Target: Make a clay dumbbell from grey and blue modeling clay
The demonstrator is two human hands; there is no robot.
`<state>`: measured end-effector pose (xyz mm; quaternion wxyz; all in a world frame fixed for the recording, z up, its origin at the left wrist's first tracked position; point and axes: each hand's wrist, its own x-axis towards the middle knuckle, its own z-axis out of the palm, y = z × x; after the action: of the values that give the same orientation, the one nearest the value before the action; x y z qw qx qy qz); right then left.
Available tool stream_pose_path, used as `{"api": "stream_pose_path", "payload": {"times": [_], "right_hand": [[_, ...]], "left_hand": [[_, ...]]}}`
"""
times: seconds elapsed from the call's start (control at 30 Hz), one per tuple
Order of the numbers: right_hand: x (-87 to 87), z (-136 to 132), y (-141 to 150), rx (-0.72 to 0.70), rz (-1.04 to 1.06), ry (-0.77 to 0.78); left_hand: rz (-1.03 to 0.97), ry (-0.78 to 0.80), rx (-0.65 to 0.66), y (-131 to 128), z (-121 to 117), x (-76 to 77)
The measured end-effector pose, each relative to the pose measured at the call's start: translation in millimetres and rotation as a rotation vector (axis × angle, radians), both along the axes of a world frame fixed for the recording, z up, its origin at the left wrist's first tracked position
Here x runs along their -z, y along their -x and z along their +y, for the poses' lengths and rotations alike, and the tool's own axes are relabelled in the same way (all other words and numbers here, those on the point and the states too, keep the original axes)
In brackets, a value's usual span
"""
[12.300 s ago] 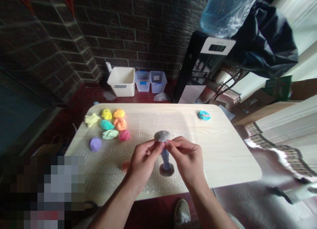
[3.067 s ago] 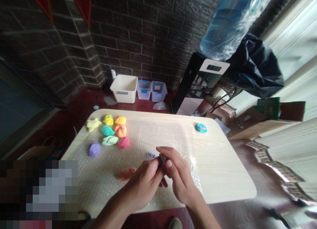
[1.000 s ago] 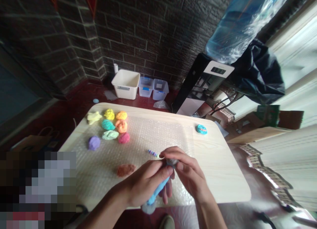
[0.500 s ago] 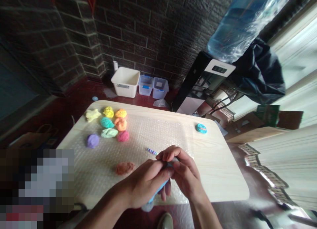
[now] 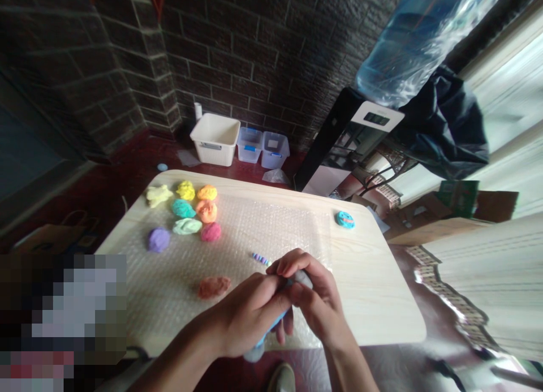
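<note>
Both hands meet over the near part of the table, around a blue and grey clay piece (image 5: 254, 353). My left hand (image 5: 250, 307) is closed on its blue middle, and a grey rounded end sticks out below the palm. With thumb and curled fingers, my right hand (image 5: 316, 290) grips the other grey end, which shows between the fingertips. Most of the blue part is hidden by the hands. Just beyond them lies a thin row of small purple and light-coloured beads (image 5: 260, 258), partly covered by the fingers. A brown clay lump (image 5: 214, 288) lies left of my left hand.
Bubble wrap (image 5: 271, 222) covers much of the table (image 5: 373, 290). Several coloured clay lumps, among them a purple one (image 5: 159, 240) and a pink one (image 5: 211, 232), sit at the left. A blue clay disc (image 5: 345, 219) lies far right. Bins (image 5: 215, 137) and a water dispenser (image 5: 339, 143) stand behind.
My right fingers have shifted slightly on the clay piece, and more of its grey upper end shows. My left hand has barely moved.
</note>
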<state>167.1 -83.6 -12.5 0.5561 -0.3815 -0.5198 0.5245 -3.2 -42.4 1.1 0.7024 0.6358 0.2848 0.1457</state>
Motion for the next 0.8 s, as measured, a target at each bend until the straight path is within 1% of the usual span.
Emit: {"api": "stream_pose_path", "payload": {"times": [0.17,0.33,0.5,0.6,0.73,0.8], "right_hand": [[-2.2,0,1,0.014,-0.024,-0.025],[0.5,-2,1,-0.004,0.063,0.051],[1.6,-2,3,0.045,0.039,0.058],[-3.7,-1,0,0.01,0.069,0.055],[-10.6,3,-6,-0.058,0.137,0.094],[-10.5,3,-7,-0.073,0.123,0.103]], "left_hand": [[0.034,-0.022,-0.012,1,-1,-1.0],[0.02,-0.012,-0.006,1,-1,-3.5],[0.037,-0.008,-0.006,0,-2,-1.4],[-0.008,0.048,-0.008,0,-2,3.1],[-0.13,0.23,-0.028,0,-5,7.6],[-0.156,0.283,-0.036,0,-6,7.0]]}}
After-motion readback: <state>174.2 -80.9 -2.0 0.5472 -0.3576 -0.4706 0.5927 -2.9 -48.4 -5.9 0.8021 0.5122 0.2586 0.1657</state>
